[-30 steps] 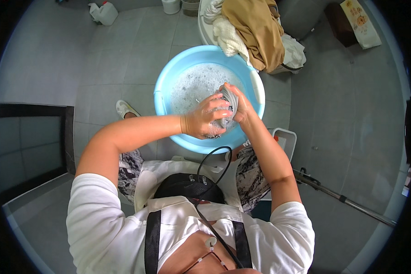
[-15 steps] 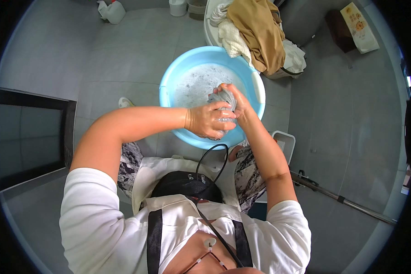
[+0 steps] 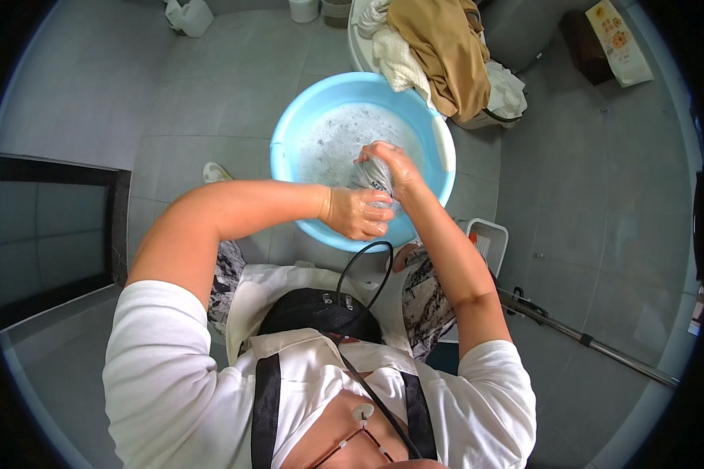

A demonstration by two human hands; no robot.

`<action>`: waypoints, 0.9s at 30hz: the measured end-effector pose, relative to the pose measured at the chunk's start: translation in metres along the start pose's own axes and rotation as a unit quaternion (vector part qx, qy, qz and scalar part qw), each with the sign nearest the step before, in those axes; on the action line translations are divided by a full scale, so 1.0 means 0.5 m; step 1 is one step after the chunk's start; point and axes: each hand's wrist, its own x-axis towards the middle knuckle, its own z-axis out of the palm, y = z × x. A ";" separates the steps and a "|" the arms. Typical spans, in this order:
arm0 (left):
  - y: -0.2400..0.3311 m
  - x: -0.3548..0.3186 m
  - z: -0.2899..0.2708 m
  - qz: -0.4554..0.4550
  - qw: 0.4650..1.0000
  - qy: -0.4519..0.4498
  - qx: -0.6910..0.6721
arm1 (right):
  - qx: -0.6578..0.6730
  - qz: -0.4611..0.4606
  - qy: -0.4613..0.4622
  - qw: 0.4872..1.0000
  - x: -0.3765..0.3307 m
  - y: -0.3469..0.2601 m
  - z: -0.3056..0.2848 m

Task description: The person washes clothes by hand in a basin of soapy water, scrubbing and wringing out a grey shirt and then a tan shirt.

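A wet, bunched-up grey cloth (image 3: 377, 177) is held over the near right part of a light blue basin (image 3: 287, 117). My right hand (image 3: 393, 164) is wrapped round its far right end. My left hand (image 3: 357, 213) grips the near end, fingers curled over it. What kind of garment or cloth it is, I cannot tell. Beneath both hands, foamy soapy water (image 3: 340, 137) lies in the basin.
Beyond the basin a white tub holds brown cloth (image 3: 438, 55) and a white knitted cloth (image 3: 399, 59). A white jug (image 3: 189, 17) stands at the far left. A metal pole (image 3: 602, 348) and a white rack (image 3: 489, 238) are to my right. A black cable (image 3: 389, 262) loops near the basin's front rim.
Both hands keep their grip on the grey cloth. My left hand has turned and slid slightly left and nearer me, and more of the cloth shows between the hands.
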 end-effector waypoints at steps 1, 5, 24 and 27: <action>0.000 -0.002 0.004 0.003 1.000 -0.001 0.001 | 0.000 0.005 0.005 1.000 0.002 0.001 0.000; -0.011 -0.005 0.013 0.035 0.999 -0.025 0.012 | -0.020 -0.002 0.026 0.999 0.006 -0.002 -0.007; -0.030 -0.003 0.012 0.147 0.981 -0.129 0.011 | -0.087 -0.049 0.121 0.988 0.007 -0.011 0.014; -0.032 0.010 0.006 0.166 0.973 -0.158 0.022 | -0.091 -0.061 0.137 0.985 0.009 -0.008 0.013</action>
